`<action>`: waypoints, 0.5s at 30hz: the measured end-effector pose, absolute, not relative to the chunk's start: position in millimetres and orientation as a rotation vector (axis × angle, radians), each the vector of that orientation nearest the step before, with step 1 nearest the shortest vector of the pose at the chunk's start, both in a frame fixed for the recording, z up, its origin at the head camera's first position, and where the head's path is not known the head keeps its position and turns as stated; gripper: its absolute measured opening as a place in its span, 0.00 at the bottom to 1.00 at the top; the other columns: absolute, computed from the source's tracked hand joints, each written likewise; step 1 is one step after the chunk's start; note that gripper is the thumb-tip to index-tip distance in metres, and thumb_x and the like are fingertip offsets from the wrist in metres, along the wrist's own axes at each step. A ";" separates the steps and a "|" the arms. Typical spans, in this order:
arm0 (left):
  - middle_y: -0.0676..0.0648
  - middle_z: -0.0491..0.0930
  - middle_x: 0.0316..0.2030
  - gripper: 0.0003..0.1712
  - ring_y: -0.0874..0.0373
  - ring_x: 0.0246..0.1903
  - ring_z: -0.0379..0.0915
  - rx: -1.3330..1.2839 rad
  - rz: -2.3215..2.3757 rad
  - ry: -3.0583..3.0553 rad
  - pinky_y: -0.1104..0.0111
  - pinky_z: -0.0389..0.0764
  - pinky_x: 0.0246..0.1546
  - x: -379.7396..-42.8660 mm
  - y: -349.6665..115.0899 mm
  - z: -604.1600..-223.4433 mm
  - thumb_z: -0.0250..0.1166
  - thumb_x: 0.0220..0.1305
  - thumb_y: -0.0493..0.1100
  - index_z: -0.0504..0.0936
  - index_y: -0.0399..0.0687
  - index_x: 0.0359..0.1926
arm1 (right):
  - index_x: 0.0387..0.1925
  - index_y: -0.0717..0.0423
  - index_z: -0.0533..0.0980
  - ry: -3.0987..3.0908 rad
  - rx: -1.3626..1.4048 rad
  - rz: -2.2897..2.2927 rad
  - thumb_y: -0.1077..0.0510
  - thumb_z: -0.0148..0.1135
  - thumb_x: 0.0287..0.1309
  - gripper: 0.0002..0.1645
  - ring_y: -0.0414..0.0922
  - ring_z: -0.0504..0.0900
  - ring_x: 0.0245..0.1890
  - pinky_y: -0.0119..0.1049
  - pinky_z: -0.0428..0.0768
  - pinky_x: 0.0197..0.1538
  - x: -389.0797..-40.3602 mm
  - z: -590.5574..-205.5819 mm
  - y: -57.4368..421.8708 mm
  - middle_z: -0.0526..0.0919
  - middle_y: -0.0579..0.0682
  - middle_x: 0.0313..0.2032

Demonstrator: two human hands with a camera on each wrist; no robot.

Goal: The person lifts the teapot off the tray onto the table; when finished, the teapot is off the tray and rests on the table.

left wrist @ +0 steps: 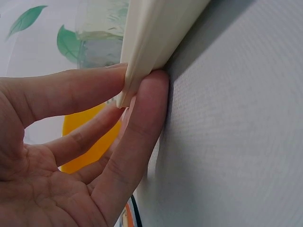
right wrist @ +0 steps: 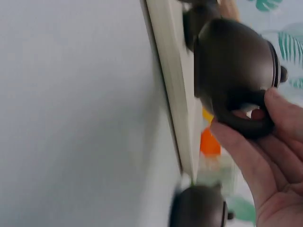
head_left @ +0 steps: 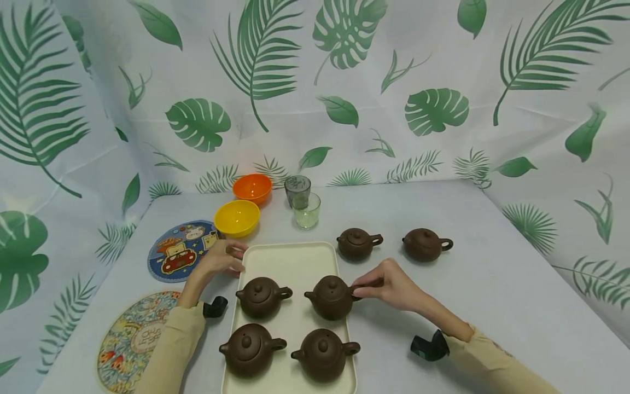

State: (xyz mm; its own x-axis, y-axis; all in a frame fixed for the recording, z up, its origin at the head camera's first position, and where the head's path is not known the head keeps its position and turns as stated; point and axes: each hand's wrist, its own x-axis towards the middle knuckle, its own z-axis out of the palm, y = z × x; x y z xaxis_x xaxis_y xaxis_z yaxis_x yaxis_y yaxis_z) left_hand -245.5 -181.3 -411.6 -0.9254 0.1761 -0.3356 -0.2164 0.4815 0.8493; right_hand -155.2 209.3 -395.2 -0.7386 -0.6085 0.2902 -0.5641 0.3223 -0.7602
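Note:
My right hand grips the loop handle of a dark brown clay teapot, thumb on top in the right wrist view. This teapot is close over the cream tray's right rim, its spout pointing left in the head view. At the tray's far left corner, my left hand pinches the rim of the tray; the thumb and a finger lie on either side of the edge in the left wrist view. Other brown teapots stand on the tray: one at left, two nearer.
Two more teapots stand on the table beyond my right hand. Behind the tray are a yellow bowl, an orange bowl and two glasses. Two round patterned mats lie at the left.

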 end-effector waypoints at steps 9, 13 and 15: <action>0.35 0.76 0.44 0.32 0.51 0.35 0.75 -0.039 1.430 2.358 0.63 0.86 0.33 -244.8 -181.2 -410.8 0.66 0.46 0.23 0.72 0.28 0.56 | 0.36 0.68 0.84 2.436 -1.186 -1.487 0.74 0.66 0.49 0.11 0.35 0.85 0.34 0.27 0.82 0.31 -157.7 -388.7 270.0 0.87 0.55 0.32; 0.35 0.76 0.44 0.32 0.51 0.36 0.75 -0.023 1.434 2.356 0.63 0.86 0.32 -244.1 -181.2 -410.6 0.66 0.45 0.23 0.72 0.28 0.56 | 0.37 0.67 0.84 2.471 -1.131 -1.513 0.76 0.64 0.49 0.12 0.35 0.85 0.34 0.27 0.82 0.32 -152.3 -391.2 299.9 0.88 0.49 0.33; 0.35 0.76 0.44 0.32 0.51 0.36 0.75 -0.021 1.433 2.354 0.63 0.86 0.32 -244.1 -180.8 -410.5 0.66 0.45 0.23 0.72 0.28 0.56 | 0.38 0.66 0.84 2.485 -1.093 -1.522 0.76 0.64 0.49 0.13 0.36 0.85 0.35 0.27 0.82 0.33 -149.1 -392.6 315.3 0.88 0.47 0.33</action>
